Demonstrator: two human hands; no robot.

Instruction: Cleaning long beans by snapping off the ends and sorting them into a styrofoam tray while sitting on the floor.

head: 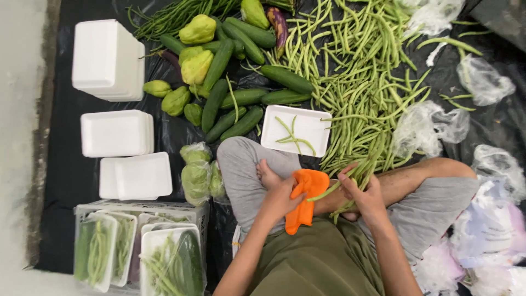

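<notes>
I sit cross-legged on black sheeting. My left hand [280, 197] grips an orange tool [304, 198] with a wide handle, resting over my shin. My right hand [362, 192] holds a small bunch of green beans [346, 204], one bean reaching across to the orange tool. Just beyond my knees lies a white foam tray [315, 121] with a few beans in it. A big heap of loose green beans [361, 82] spreads out behind the tray.
Cucumbers [230, 93] and pale green chayotes [194, 60] lie at the far left of centre. Stacks of white foam trays [109, 60] stand on the left. A plastic crate [142, 207] holds wrapped trays of vegetables. Crumpled clear plastic bags [427, 129] lie to the right.
</notes>
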